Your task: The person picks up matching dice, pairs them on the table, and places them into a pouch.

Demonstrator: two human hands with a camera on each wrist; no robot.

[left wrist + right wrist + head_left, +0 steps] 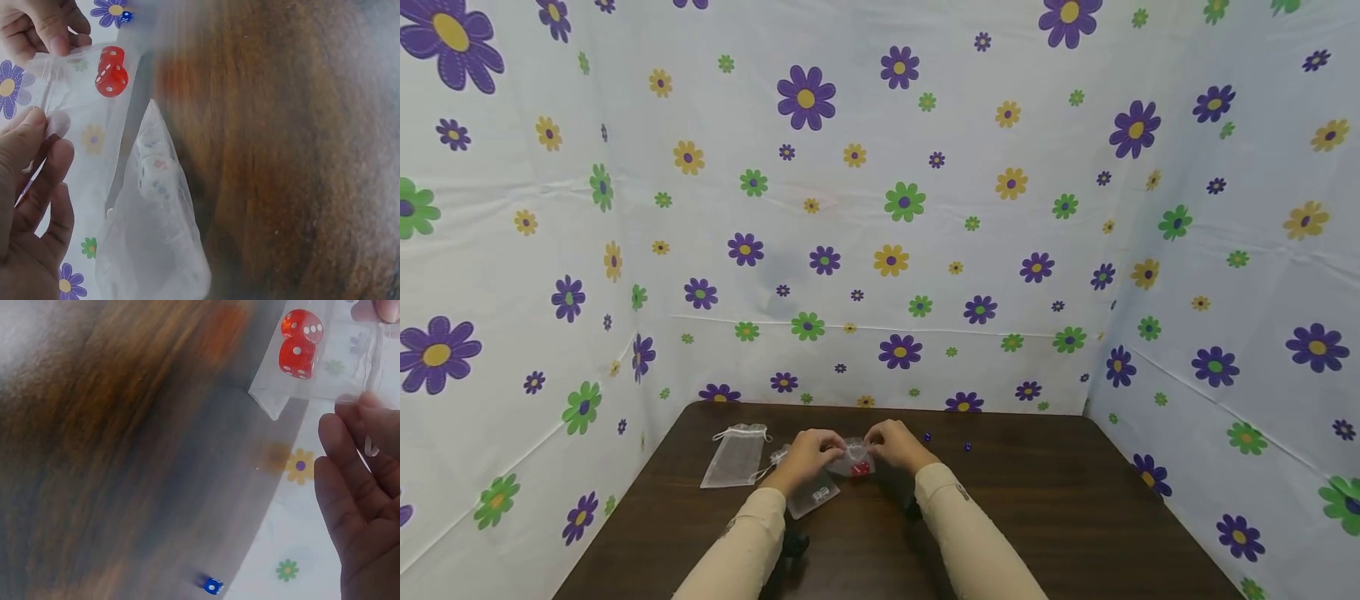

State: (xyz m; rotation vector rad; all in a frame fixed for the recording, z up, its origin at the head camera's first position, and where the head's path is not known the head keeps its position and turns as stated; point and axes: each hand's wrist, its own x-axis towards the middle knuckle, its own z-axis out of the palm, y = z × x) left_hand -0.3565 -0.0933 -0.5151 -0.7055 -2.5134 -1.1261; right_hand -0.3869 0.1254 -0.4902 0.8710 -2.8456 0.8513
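Note:
Both hands pinch the top of a small sheer drawstring bag [838, 468] with red dice [861, 469] inside. On its left side my left hand [814, 454] grips the gathered edge between thumb and fingers. My right hand [898, 444] pinches the opposite side near the drawstring. Two red dice [297, 359] show through the mesh in the right wrist view, one against the other. Under my left wrist lies a second sheer bag [811, 498] with white dice [155, 165] in its corner.
A flat sheer drawstring bag [733, 457] lies at the left of the dark wooden table [1060, 500]. Two blue dice sit right of the hands, one farther back [927, 437] and one nearer [967, 447]. Flower-printed cloth [880, 275] hangs around the back and sides.

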